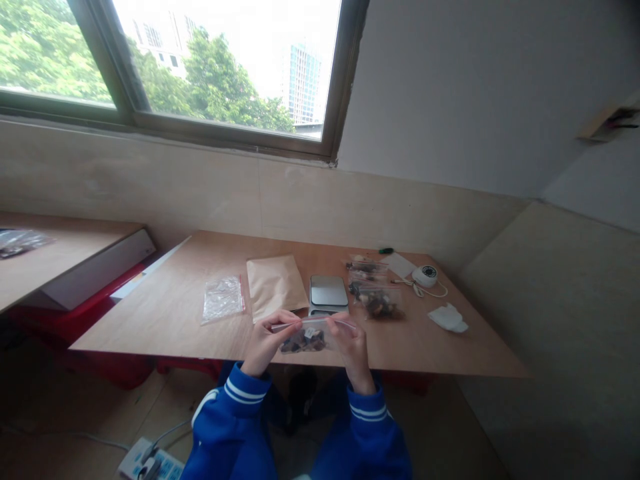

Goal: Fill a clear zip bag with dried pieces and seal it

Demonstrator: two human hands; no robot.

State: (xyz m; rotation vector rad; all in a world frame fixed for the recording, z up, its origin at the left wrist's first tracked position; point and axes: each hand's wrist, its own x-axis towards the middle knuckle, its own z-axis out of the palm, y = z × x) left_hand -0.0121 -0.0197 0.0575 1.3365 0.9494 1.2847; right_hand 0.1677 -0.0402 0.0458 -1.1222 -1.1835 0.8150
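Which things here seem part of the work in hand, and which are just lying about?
Likely in use:
zip bag, pinched in the left hand and right hand
silver-topped scale, just beyond it
filled bags, right of the scale

Probably just lying about:
white dome camera
crumpled tissue
power strip on the floor

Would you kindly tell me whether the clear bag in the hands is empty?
Not empty: dark pieces show through the clear bag, which the left hand and right hand hold near its top.

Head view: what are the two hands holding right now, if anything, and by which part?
A clear bag, held by its top edge: the left hand pinches it toward one end, the right hand toward the other.
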